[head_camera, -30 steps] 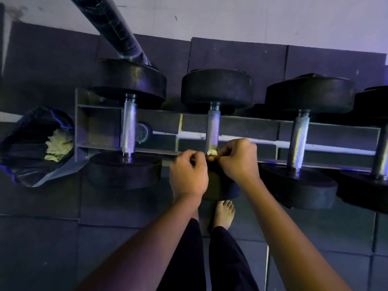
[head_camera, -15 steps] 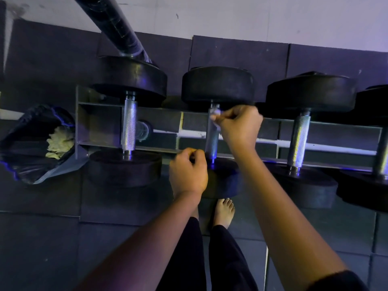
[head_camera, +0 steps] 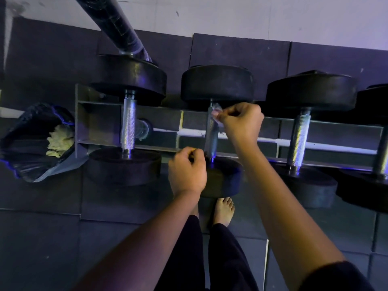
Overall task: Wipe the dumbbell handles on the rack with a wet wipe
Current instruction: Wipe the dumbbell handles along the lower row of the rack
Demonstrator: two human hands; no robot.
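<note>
The small, pale, crumpled wet wipe (head_camera: 215, 111) was pinched in the right grip (head_camera: 241, 122) against the far end of the knurled steel dumbbell handle (head_camera: 211, 141) on the rack (head_camera: 98, 122). The left grip (head_camera: 188, 171) was curled by the near end, and I could not tell whether it held anything.

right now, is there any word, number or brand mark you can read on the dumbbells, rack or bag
No readable text anywhere.
Dumbbell heads: plain black, no numbers show.
Rack: bare metal, no label.
Black tube: faint pale marks, too blurred to read.
Bin bag: no print visible.
Wet wipe in the right hand: no print visible.
</note>
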